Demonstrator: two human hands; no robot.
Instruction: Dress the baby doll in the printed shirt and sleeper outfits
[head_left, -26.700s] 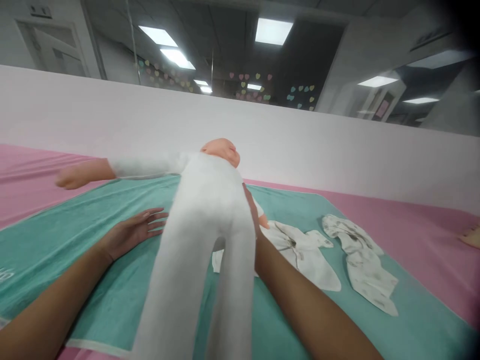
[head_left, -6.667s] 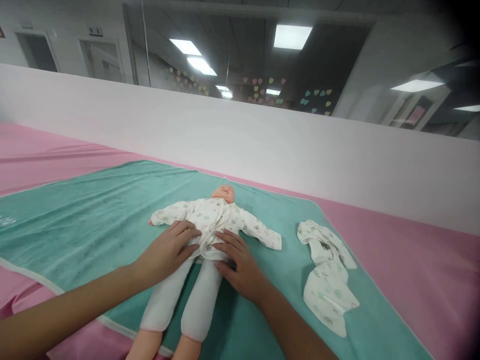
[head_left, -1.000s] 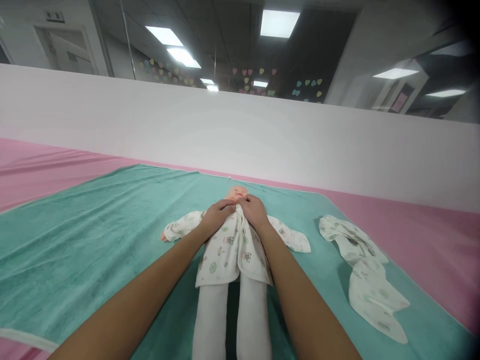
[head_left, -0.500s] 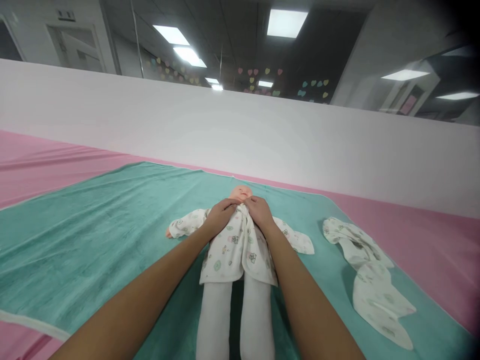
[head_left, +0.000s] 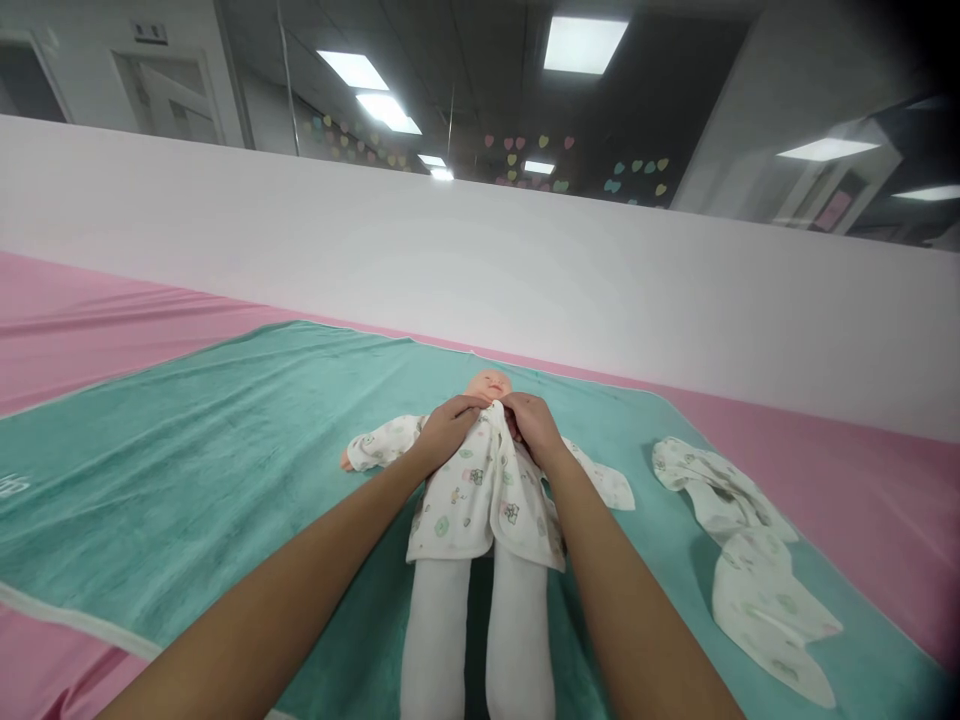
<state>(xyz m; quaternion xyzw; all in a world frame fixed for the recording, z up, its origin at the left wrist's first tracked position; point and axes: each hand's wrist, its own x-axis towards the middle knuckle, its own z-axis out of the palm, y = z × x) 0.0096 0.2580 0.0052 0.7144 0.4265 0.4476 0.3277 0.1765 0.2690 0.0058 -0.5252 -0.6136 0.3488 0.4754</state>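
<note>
A baby doll (head_left: 489,384) lies on its back on a teal towel (head_left: 195,460), head away from me, white legs toward me. It wears a white printed top (head_left: 469,495) that is spread open at the bottom. My left hand (head_left: 444,430) and my right hand (head_left: 531,428) meet at the doll's chest just below the chin. Both hands pinch the edges of the top's front together at the collar, fingers curled on the fabric.
A crumpled pair of white printed baby trousers (head_left: 742,565) lies on the towel to the right. The towel covers a pink sheet (head_left: 840,490). A white partition wall (head_left: 525,270) runs along the far side.
Over the last second my hands stay at the doll's collar with only slight finger shifts. The view has drifted a little, so the doll sits further right in the picture.
</note>
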